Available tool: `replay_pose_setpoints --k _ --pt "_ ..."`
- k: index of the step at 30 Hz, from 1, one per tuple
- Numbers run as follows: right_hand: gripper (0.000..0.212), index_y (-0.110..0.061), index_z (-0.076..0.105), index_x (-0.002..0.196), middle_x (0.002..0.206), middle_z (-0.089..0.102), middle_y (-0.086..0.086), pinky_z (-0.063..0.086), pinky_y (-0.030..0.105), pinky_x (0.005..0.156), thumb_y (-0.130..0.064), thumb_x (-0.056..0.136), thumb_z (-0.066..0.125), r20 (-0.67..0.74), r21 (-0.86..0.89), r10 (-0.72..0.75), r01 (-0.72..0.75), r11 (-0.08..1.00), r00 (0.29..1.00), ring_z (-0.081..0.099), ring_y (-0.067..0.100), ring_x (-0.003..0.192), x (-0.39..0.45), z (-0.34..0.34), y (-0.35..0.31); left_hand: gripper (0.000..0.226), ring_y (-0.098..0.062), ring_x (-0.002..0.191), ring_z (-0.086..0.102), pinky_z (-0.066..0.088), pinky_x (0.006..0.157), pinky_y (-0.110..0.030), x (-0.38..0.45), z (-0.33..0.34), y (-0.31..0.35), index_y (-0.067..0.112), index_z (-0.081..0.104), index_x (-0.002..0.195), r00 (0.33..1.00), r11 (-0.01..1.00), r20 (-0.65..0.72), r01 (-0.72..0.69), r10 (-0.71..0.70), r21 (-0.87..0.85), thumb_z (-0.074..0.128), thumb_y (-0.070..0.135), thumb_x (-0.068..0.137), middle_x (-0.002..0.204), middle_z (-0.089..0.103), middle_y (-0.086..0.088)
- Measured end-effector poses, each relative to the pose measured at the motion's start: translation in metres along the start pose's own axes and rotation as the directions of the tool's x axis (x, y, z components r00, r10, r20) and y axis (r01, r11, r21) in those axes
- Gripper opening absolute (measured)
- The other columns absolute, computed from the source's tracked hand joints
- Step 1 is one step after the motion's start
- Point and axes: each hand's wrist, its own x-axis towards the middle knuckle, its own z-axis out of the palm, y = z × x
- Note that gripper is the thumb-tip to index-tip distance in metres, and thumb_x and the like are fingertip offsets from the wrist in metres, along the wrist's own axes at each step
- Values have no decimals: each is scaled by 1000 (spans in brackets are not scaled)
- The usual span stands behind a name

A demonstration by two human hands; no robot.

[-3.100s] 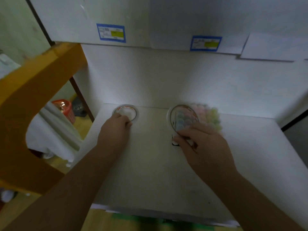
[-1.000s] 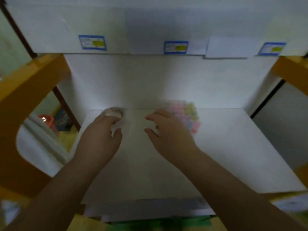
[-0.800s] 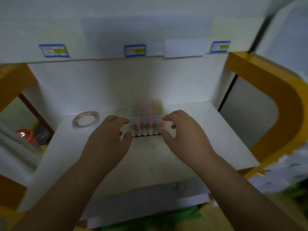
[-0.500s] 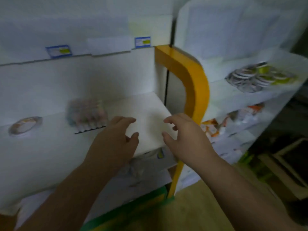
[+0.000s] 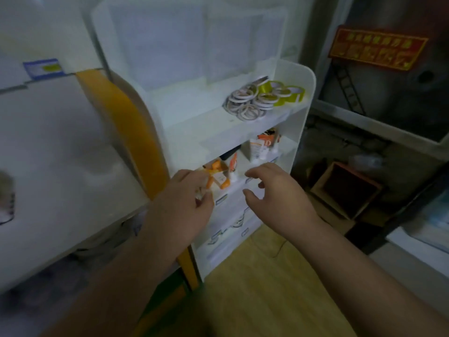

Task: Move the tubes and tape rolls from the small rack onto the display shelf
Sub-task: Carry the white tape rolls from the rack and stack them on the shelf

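1. A small white plastic rack (image 5: 295, 132) with rounded corners stands on a yellowish wooden floor (image 5: 262, 283), just to the right of a larger white display shelf (image 5: 60, 147) with a curved orange-yellow side panel (image 5: 126, 125).
2. On the rack's upper tier lies a heap of flat white-rimmed tape rolls (image 5: 247, 103), and touching it on the right is a cluster of glossy yellow tape rolls (image 5: 284, 93).
3. On the tier below stand white tubes with orange-red print (image 5: 261, 147), upright near the right wall.
4. Lower and further left on the rack sit small orange-and-white packets or tubes (image 5: 218, 176), tilted; the blur hides what exactly they are.
5. The left hand (image 5: 184, 207) reaches to the rack's lower tier, its curled fingers (image 5: 201, 176) at the orange-and-white items; whether they are actually pinching one cannot be told.
6. The right hand (image 5: 277, 198) hovers just beside the front of the same tier, fingers spread and bent, holding nothing.
7. The two hands are near each other but apart.
8. A blue-framed label with a yellow patch (image 5: 43, 68) sits on the display shelf's upper edge at the left.
9. On the dark wall at the right hangs a red sign with gold characters (image 5: 376, 49), and a brown open box (image 5: 347, 190) rests on the floor below.
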Motion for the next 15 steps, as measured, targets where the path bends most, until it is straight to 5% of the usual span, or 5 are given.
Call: replay_pose_setpoints --k 10,15 --pt "36 -29 59 127 123 54 -12 53 33 85 -39 92 61 -28 -35 82 -83 996 996 57 9 105 68 -8 89 38 -7 92 59 50 80 -28 119 72 36 34 50 131 995 992 24 -94 96 -88 55 39 93 127 47 19" --pt "34 -29 61 123 119 55 -12 52 28 83 -39 91 62 -26 -62 101 -103 993 994 58 9 102 129 -5 128 39 -2 72 61 53 77 -34 198 101 41 32 53 130 991 985 35 -128 133 -113 56 38 92 126 49 17"
